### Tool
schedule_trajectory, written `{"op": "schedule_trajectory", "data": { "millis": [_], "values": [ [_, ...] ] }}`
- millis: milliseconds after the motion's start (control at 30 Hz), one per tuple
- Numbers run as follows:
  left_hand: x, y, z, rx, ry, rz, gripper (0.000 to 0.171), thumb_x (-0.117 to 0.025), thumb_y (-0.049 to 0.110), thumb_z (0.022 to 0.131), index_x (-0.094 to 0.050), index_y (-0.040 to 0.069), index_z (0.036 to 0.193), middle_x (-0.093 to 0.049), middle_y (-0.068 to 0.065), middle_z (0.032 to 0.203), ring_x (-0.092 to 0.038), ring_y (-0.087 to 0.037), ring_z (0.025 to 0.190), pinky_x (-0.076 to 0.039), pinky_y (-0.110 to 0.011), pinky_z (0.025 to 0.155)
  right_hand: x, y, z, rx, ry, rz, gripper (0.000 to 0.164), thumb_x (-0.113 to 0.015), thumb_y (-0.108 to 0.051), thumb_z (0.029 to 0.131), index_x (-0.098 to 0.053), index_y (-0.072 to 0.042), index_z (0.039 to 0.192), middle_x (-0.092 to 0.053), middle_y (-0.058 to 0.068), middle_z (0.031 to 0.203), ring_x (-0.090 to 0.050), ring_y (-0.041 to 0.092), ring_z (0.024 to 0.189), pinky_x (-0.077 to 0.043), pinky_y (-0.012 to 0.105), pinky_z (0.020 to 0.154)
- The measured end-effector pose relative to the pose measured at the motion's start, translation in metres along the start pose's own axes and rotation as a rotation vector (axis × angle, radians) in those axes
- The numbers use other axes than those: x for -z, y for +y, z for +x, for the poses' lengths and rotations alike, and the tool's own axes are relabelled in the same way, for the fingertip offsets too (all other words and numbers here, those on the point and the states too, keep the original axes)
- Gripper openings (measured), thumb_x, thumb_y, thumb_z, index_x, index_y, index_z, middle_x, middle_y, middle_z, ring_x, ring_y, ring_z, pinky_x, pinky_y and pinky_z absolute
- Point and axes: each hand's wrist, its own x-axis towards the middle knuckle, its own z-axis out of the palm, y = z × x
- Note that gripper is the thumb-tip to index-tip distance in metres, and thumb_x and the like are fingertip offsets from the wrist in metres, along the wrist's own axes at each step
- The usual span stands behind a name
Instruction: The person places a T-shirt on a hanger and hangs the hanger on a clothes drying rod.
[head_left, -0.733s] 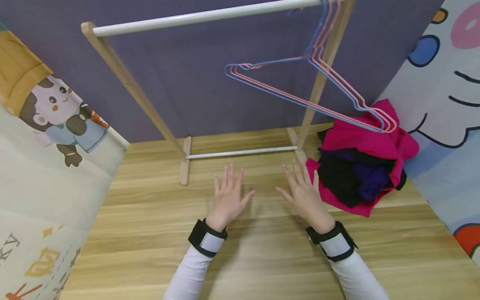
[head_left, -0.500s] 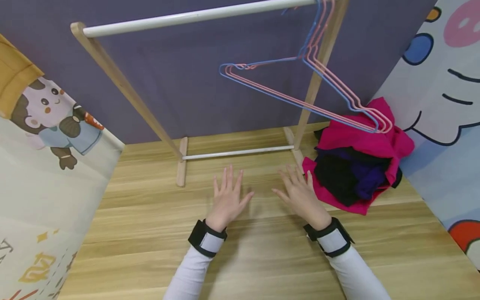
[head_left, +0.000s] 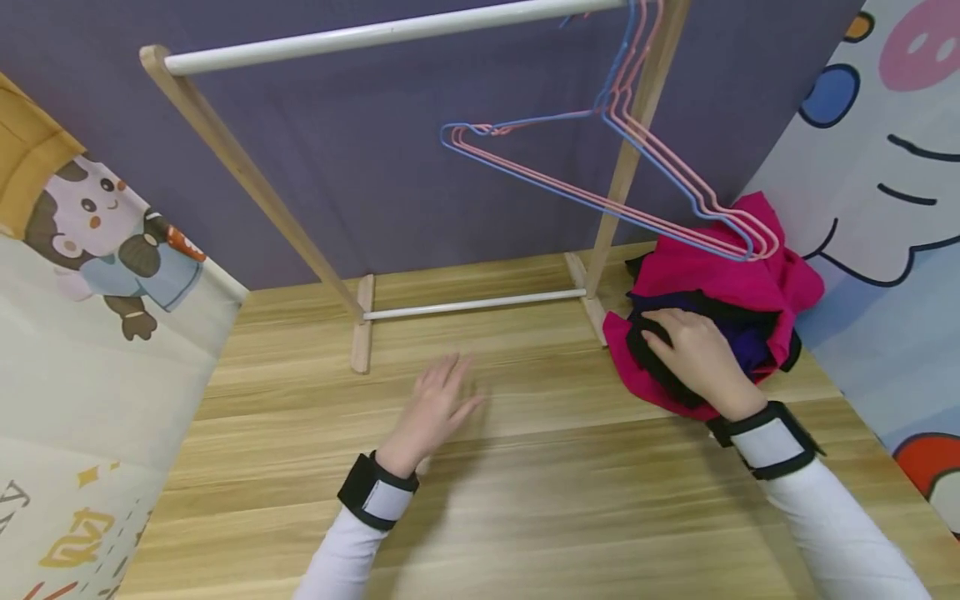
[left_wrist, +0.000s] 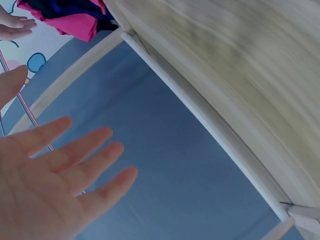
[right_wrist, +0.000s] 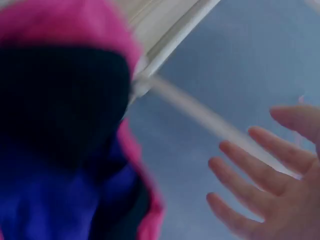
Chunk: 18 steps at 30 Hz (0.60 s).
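My right hand [head_left: 701, 354] is over a heap of clothes on the floor at the right, above its black cloth [head_left: 667, 379]. In the right wrist view that hand [right_wrist: 280, 185] has its fingers spread, with a gap between them and the fabric. Bright pink cloth [head_left: 716, 271] and dark purple cloth [head_left: 750, 348] make up the rest of the heap. My left hand [head_left: 431, 408] hovers over the wooden floor and holds nothing. Its fingers are extended, as the left wrist view also shows for the hand [left_wrist: 50, 190].
A rack with a white top rail [head_left: 390, 33], wooden posts [head_left: 255, 179] and a low white bar [head_left: 472, 305] stands ahead. Blue and pink hangers [head_left: 693, 179] hang at its right end, above the heap. Printed walls flank both sides, with a grey-purple wall [head_left: 420, 183] behind.
My right hand has moved right, from above the floor to over the clothes heap. The left hand has shifted slightly left and down. The head view has turned a little right.
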Motion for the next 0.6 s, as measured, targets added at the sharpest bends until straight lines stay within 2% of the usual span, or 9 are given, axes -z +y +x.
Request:
{"op": "schedule_trajectory", "data": {
  "millis": [167, 333, 433, 600],
  "values": [
    [0.002, -0.006, -0.009, -0.032, 0.023, -0.002, 0.056, -0.064, 0.024, 0.081, -0.043, 0.001, 0.127, -0.048, -0.023, 0.121, -0.043, -0.036, 0.113, -0.032, -0.051, 0.094, 0.027, 0.035, -0.001, -0.121, 0.004, -0.004, 0.024, -0.063, -0.003, 0.078, -0.060, 0.005, 0.101, -0.058, 0.024, 0.096, -0.053, 0.040, 0.087, -0.042, 0.053, 0.071],
    [0.004, -0.007, -0.013, -0.036, 0.025, 0.008, 0.052, -0.063, 0.024, 0.082, -0.046, 0.000, 0.125, -0.050, -0.022, 0.118, -0.046, -0.034, 0.111, -0.034, -0.049, 0.094, 0.041, 0.064, 0.001, -0.146, 0.023, -0.071, 0.025, -0.063, -0.002, 0.077, -0.058, 0.008, 0.099, -0.054, 0.029, 0.095, -0.051, 0.046, 0.083, -0.039, 0.056, 0.066],
    [0.003, -0.007, -0.014, -0.054, 0.027, 0.016, 0.051, -0.062, 0.024, 0.083, -0.046, -0.002, 0.124, -0.051, -0.022, 0.118, -0.046, -0.034, 0.110, -0.034, -0.049, 0.094, 0.046, 0.080, 0.000, -0.183, -0.021, -0.105, 0.028, -0.061, -0.004, 0.078, -0.056, 0.009, 0.102, -0.052, 0.032, 0.098, -0.049, 0.049, 0.083, -0.037, 0.060, 0.064],
    [0.002, -0.007, -0.016, -0.069, 0.045, 0.009, 0.051, -0.064, 0.022, 0.081, -0.047, -0.003, 0.123, -0.052, -0.022, 0.116, -0.047, -0.035, 0.109, -0.034, -0.049, 0.093, 0.050, 0.096, -0.004, -0.295, -0.146, -0.104, 0.032, -0.056, -0.010, 0.083, -0.051, 0.010, 0.108, -0.047, 0.035, 0.103, -0.046, 0.052, 0.087, -0.036, 0.064, 0.063]
  ]
}}
